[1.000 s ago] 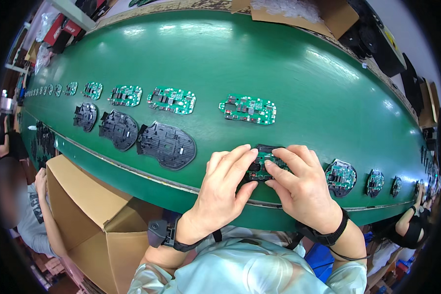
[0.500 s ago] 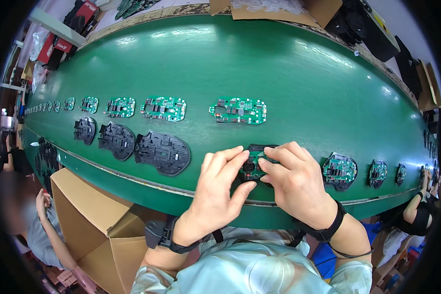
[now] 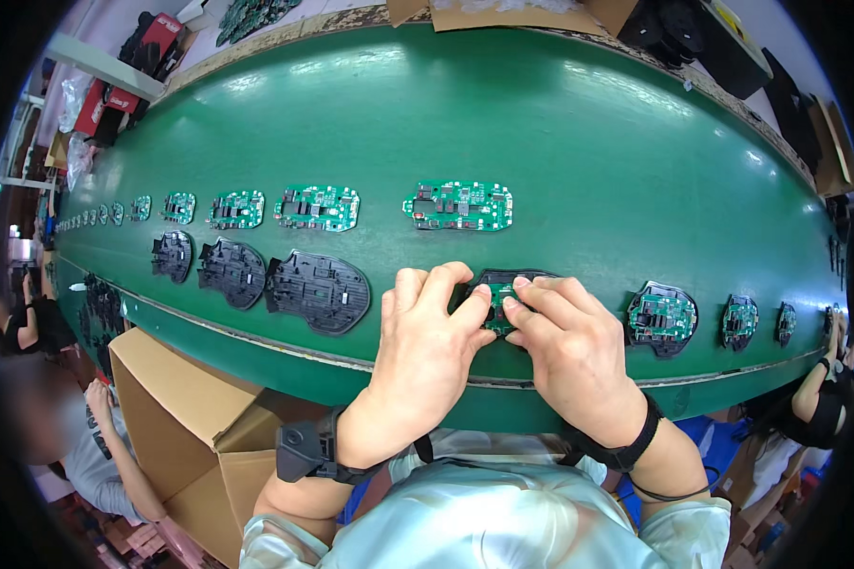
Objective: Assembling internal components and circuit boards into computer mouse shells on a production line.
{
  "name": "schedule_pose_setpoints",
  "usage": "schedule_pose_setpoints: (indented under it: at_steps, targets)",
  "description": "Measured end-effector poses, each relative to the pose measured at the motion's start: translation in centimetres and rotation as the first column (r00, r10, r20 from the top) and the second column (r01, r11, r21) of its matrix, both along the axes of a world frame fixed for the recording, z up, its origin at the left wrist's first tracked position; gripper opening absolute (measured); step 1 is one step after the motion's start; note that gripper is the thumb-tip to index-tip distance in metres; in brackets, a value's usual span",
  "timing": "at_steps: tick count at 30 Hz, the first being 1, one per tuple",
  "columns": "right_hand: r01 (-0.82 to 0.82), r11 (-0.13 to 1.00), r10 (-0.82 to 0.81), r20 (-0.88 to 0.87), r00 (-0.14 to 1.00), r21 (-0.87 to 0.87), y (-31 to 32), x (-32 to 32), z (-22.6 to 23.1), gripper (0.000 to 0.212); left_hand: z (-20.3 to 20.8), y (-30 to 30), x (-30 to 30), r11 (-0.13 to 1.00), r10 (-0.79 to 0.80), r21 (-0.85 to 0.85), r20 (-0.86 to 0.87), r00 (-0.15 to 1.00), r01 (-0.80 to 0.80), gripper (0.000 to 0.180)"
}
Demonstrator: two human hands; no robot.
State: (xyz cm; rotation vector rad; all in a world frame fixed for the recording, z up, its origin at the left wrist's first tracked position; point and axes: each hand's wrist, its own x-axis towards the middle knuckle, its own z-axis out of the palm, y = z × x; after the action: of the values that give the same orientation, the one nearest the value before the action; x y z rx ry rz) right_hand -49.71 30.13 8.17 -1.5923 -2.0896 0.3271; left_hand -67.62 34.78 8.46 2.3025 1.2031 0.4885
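Observation:
On the green work surface in front of me, a green circuit board (image 3: 501, 296) lies in a black mouse-shaped plastic base shell (image 3: 514, 276). My left hand (image 3: 427, 332) grips the left end of the two parts, its fingertips bent over the board. From the right, my right hand (image 3: 574, 332) presses on the board with thumb and forefinger close together. Between them the hands cover most of the board and shell, so how deep the board sits cannot be seen. A loose circuit board (image 3: 460, 206) lies just beyond my hands.
More circuit boards (image 3: 318, 208) run in a row to the left, with several bare black shells (image 3: 319, 292) below them. Shells with boards in them (image 3: 662, 320) lie to the right. An open cardboard box (image 3: 176, 417) stands at the near left. Other people sit on both sides.
My left fingers have drawn in over the board, and its thumb has come up from the near edge. My right fingers still press on the board. The view has shifted slightly.

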Motion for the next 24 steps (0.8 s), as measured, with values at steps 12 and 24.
schedule_pose_setpoints:
  at_steps: [12,24]
  targets:
    - [0.055,0.996,-0.059,0.054,0.997,0.068,-7.4,0.6,-0.2,0.03,0.4,-6.0,0.9,0.993,-0.095,-0.07,-0.019,0.995,0.093,0.036]
    - [0.003,1.0,-0.003,0.001,1.0,0.02,-12.6,8.6,1.4,0.031,1.6,-13.0,8.6,0.992,-0.112,-0.047,0.064,0.992,0.115,0.036]
